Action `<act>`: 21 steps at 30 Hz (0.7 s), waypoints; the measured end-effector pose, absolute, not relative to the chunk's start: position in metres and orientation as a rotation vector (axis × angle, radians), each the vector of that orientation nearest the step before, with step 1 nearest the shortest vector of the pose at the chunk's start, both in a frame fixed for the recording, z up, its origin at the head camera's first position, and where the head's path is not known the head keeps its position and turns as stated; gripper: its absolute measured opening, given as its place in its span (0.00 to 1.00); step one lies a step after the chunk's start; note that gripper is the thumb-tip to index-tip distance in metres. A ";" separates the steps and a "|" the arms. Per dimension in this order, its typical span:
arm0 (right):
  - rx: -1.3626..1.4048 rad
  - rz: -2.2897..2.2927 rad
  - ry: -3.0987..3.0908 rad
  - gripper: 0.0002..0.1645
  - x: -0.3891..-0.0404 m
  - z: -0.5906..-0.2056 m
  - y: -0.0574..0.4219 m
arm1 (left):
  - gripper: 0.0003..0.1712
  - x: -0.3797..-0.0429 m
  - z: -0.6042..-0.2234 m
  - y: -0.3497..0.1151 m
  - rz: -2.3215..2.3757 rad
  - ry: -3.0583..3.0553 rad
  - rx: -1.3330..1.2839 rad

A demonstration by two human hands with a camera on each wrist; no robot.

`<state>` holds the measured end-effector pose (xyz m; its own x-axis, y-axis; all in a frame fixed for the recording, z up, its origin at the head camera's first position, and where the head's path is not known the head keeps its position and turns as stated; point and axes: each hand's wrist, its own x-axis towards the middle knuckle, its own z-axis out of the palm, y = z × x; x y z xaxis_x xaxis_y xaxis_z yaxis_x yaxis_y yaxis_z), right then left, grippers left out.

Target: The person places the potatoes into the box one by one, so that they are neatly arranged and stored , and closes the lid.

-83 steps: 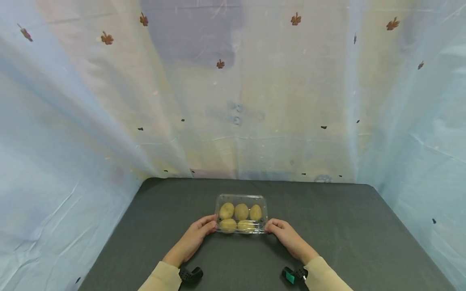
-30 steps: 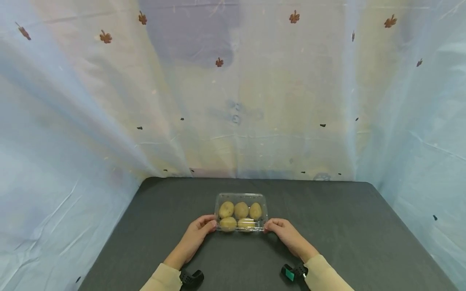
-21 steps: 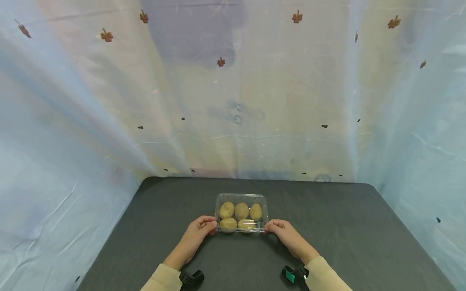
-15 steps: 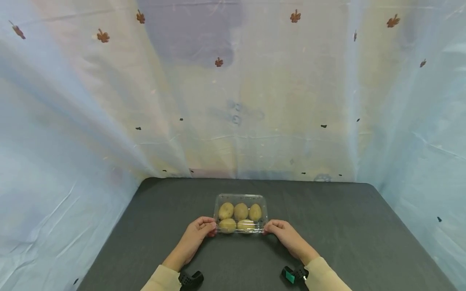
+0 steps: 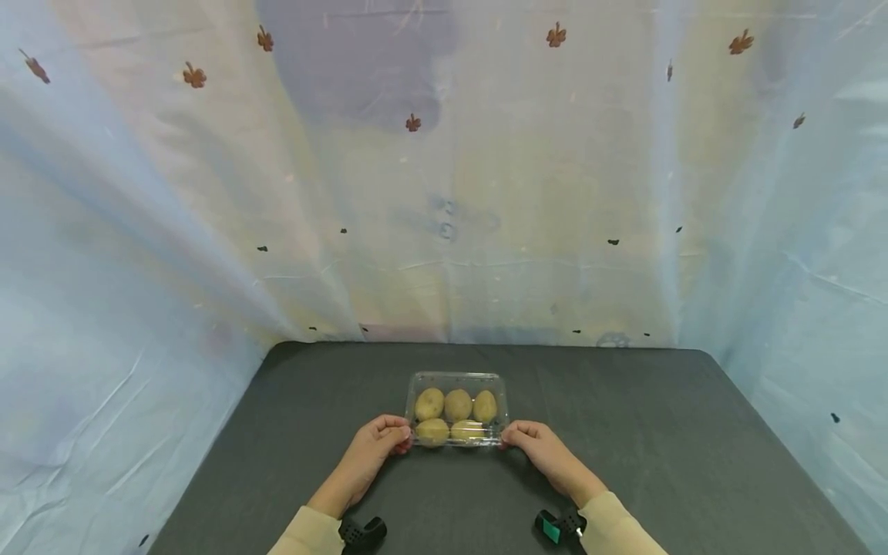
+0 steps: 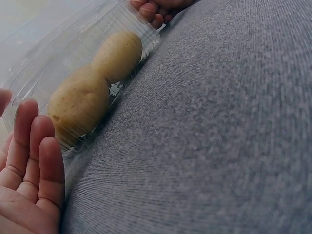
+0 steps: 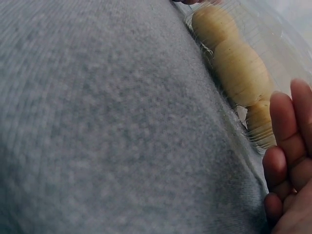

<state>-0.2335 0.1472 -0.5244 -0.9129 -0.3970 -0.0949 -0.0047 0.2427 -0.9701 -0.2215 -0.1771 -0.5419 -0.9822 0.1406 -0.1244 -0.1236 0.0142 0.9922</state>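
A clear plastic clamshell box (image 5: 458,380) with several potatoes (image 5: 458,405) inside lies on the dark grey table. Its lid looks closed. My left hand (image 5: 369,455) holds the box's near left corner between thumb and fingers. At the near right corner, my right hand (image 5: 551,456) pinches the edge the same way. In the left wrist view, the left fingers (image 6: 51,161) lie along the box's side, close to a large potato (image 6: 80,105). The right wrist view has the right fingers (image 7: 282,117) beside the box's other end, near its potatoes (image 7: 241,73).
The dark grey table (image 5: 645,439) extends to both sides of the box. A pale printed curtain (image 5: 499,177) hangs behind it and along the left and right. Black bands (image 5: 364,532) are at both wrists, below light sleeves (image 5: 312,532).
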 end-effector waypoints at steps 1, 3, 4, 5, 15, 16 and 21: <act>-0.375 -1.716 2.196 0.17 -0.234 -0.525 0.147 | 0.24 -0.222 -0.542 -0.177 2.083 2.091 0.020; -0.381 -1.720 2.190 0.17 -0.235 -0.526 0.147 | 0.24 -0.222 -0.542 -0.178 2.084 2.084 0.022; -0.381 -1.722 2.188 0.17 -0.235 -0.526 0.146 | 0.24 -0.222 -0.542 -0.178 2.082 2.083 0.022; -0.383 -1.719 2.189 0.17 -0.235 -0.525 0.146 | 0.23 -0.222 -0.541 -0.179 2.081 2.082 0.021; -0.406 -1.718 2.182 0.19 -0.234 -0.523 0.142 | 0.20 -0.221 -0.540 -0.180 2.081 2.113 0.033; -0.405 -1.715 2.182 0.19 -0.234 -0.524 0.143 | 0.20 -0.221 -0.540 -0.180 2.082 2.115 0.035; -0.417 -1.705 2.183 0.19 -0.236 -0.523 0.144 | 0.22 -0.222 -0.541 -0.180 2.085 2.123 0.046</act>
<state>-0.2359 0.1437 -0.5231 -0.8995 -0.4288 -0.0840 -0.0223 0.2371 -0.9712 -0.2223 -0.1796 -0.5407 -0.9859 0.1375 -0.0958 -0.0933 0.0244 0.9953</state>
